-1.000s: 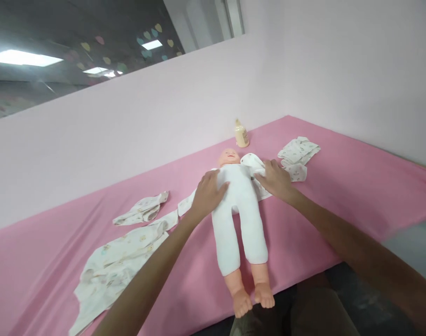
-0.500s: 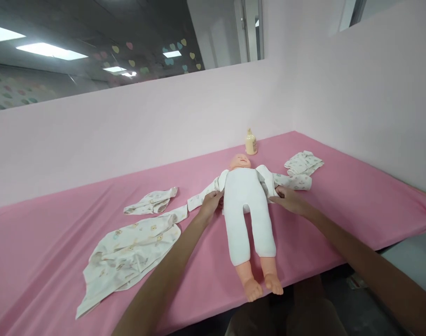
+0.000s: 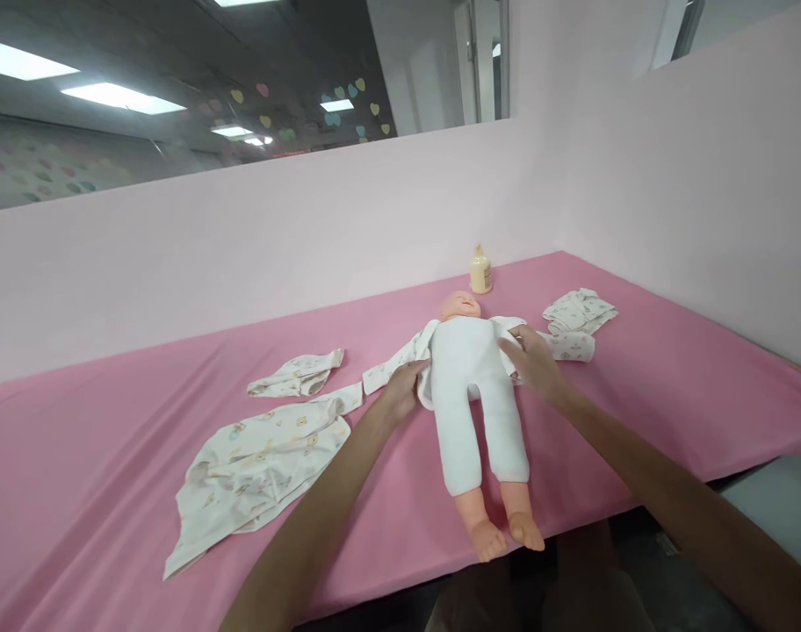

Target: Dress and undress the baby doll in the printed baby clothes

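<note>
A baby doll (image 3: 467,351) with a white cloth body lies on its back, its bare feet at the table's front edge. Beneath it a patterned baby shirt (image 3: 395,362) is spread, its sleeves reaching out to both sides. At the doll's left side in the picture, my left hand (image 3: 404,388) is closed on the shirt's edge. On the opposite side my right hand (image 3: 533,358) has its fingers closed at the shirt beside the doll's upper body. Part of what those fingers grip is hidden.
A patterned garment (image 3: 262,465) lies spread at the left, with a smaller folded cloth (image 3: 299,376) behind it. Another folded cloth (image 3: 580,311) is at the right. Near the wall stands a pump bottle (image 3: 480,270). A pink sheet (image 3: 111,439) covers the table.
My right hand has moved up and in towards the doll's upper body. My left hand stays at the shirt's edge, which now shows beside the doll. The view has shifted slightly.
</note>
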`<act>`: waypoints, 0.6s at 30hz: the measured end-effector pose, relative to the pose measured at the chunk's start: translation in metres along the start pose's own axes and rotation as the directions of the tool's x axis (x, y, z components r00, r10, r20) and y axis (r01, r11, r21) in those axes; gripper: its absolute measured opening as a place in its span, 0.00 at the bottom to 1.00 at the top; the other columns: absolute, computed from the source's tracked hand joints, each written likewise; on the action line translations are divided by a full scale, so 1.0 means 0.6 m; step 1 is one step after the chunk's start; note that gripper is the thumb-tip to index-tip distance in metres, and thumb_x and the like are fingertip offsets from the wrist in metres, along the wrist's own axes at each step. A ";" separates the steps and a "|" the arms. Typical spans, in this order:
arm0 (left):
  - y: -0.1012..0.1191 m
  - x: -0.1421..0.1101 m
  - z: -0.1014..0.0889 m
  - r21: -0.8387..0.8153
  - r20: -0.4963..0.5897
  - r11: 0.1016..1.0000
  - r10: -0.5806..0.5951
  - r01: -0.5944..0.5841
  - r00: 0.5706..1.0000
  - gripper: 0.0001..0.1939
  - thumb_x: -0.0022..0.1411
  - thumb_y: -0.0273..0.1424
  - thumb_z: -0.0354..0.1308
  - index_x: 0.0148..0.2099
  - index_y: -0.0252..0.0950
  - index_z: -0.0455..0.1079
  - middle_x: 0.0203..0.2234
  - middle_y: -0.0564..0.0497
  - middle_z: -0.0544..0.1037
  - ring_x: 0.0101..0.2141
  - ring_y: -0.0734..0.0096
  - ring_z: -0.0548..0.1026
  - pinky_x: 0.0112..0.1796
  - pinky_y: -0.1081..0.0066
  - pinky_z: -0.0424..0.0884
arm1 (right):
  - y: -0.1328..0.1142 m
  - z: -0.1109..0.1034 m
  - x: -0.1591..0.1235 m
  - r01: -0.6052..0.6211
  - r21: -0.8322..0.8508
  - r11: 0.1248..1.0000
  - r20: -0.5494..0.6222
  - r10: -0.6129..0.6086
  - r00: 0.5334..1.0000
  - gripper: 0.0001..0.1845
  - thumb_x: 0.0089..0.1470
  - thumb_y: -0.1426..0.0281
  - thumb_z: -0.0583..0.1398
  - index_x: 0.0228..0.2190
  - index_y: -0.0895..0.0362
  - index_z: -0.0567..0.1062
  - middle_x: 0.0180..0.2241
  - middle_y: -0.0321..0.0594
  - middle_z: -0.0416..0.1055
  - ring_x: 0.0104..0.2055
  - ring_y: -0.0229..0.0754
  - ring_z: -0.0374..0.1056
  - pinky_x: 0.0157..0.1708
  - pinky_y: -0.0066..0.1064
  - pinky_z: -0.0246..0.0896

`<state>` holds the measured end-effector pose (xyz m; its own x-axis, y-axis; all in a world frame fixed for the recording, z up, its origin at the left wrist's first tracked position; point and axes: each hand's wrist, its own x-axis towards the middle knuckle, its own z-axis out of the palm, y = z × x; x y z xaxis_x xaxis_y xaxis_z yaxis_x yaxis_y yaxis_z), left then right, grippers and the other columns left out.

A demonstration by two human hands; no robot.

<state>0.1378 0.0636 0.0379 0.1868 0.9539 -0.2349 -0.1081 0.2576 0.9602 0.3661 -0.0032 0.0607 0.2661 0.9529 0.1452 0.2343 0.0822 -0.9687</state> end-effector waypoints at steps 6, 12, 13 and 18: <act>0.035 -0.037 0.027 0.209 -0.098 0.968 0.159 -0.136 0.982 0.15 0.53 0.32 0.61 0.43 0.32 0.71 0.29 0.50 0.76 0.29 0.71 0.74 0.30 0.73 0.69 | -0.014 0.046 -0.001 0.249 -0.241 0.938 0.050 -0.244 0.968 0.05 0.55 0.68 0.54 0.30 0.55 0.69 0.31 0.35 0.70 0.33 0.40 0.64 0.34 0.31 0.56; 0.061 -0.079 0.079 0.485 0.141 0.838 0.206 -0.249 0.968 0.24 0.57 0.35 0.58 0.55 0.35 0.68 0.28 0.54 0.72 0.20 0.79 0.65 0.18 0.77 0.60 | -0.015 0.074 -0.018 0.497 -0.433 0.752 0.280 -0.411 0.867 0.07 0.53 0.77 0.52 0.28 0.56 0.69 0.33 0.38 0.69 0.37 0.40 0.62 0.40 0.32 0.54; 0.064 -0.083 0.083 0.523 0.193 0.815 0.175 -0.252 0.966 0.24 0.58 0.35 0.58 0.56 0.35 0.67 0.26 0.55 0.70 0.19 0.79 0.64 0.18 0.77 0.59 | -0.014 0.072 -0.021 0.498 -0.442 0.746 0.312 -0.393 0.865 0.07 0.53 0.77 0.53 0.27 0.57 0.69 0.33 0.39 0.69 0.38 0.41 0.62 0.40 0.33 0.54; 0.086 -0.062 0.082 0.623 0.182 0.746 0.153 -0.234 0.971 0.25 0.61 0.37 0.54 0.59 0.34 0.63 0.26 0.53 0.71 0.20 0.77 0.68 0.22 0.76 0.64 | -0.027 0.045 -0.021 0.350 -0.407 0.844 0.259 -0.261 0.930 0.13 0.58 0.66 0.53 0.23 0.56 0.66 0.29 0.37 0.70 0.33 0.38 0.63 0.33 0.29 0.53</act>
<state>0.1731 0.0337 0.1035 0.3428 0.9379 -0.0538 0.4842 -0.1274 0.8657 0.3337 -0.0085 0.0690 -0.0560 0.9404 0.3353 0.6709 0.2842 -0.6849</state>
